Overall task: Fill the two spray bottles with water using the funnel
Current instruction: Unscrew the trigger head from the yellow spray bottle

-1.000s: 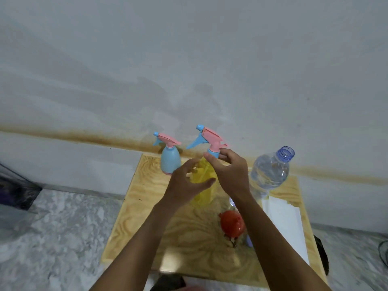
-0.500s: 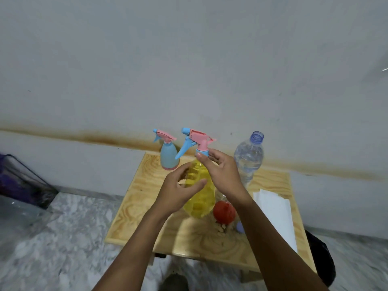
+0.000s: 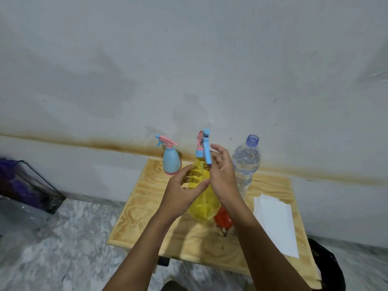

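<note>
The left hand gripped the yellow spray bottle around its upper body, fingers curled, keeping it upright at the middle of the wooden table. The right hand lay beside the bottle's spray head, fingers loosely spread and clasping nothing. The blue spray bottle stood behind on the left, the uncapped water bottle on the right, and the orange funnel just in front.

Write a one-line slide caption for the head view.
Left hand grips the yellow spray bottle, right hand at its trigger head; blue spray bottle, water bottle and red funnel on the table.

Left hand gripping yellow spray bottle, right hand touching its spray head
</note>
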`<state>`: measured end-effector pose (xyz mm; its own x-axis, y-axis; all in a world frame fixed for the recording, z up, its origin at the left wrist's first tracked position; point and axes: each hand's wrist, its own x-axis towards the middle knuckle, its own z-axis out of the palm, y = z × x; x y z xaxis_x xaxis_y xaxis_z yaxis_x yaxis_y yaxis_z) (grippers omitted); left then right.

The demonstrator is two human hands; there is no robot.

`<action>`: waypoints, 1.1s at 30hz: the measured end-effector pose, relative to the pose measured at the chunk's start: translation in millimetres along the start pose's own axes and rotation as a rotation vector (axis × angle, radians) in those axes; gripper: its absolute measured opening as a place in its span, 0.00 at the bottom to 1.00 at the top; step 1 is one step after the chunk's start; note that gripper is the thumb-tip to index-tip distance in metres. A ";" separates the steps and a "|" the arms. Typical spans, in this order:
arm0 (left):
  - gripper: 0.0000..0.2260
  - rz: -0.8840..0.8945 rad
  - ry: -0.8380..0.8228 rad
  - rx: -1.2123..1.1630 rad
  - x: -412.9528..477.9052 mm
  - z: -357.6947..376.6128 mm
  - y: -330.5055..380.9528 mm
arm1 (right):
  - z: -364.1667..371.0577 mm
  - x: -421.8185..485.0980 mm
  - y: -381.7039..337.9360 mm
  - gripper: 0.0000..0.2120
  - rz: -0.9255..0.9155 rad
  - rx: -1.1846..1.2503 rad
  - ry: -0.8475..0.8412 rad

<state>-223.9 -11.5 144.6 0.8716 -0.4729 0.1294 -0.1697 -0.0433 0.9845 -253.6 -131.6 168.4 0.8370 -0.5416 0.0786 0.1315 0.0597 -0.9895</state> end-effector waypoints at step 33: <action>0.21 0.036 0.117 0.145 12.5 -6.6 -0.2 | 19.6 6.5 -16.7 0.14 -0.118 -0.153 0.077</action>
<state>-209.9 -11.6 146.8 0.9099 -0.3711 0.1851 -0.2585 -0.1586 0.9529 -239.9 -119.7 187.8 0.7765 -0.6005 0.1910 0.1387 -0.1328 -0.9814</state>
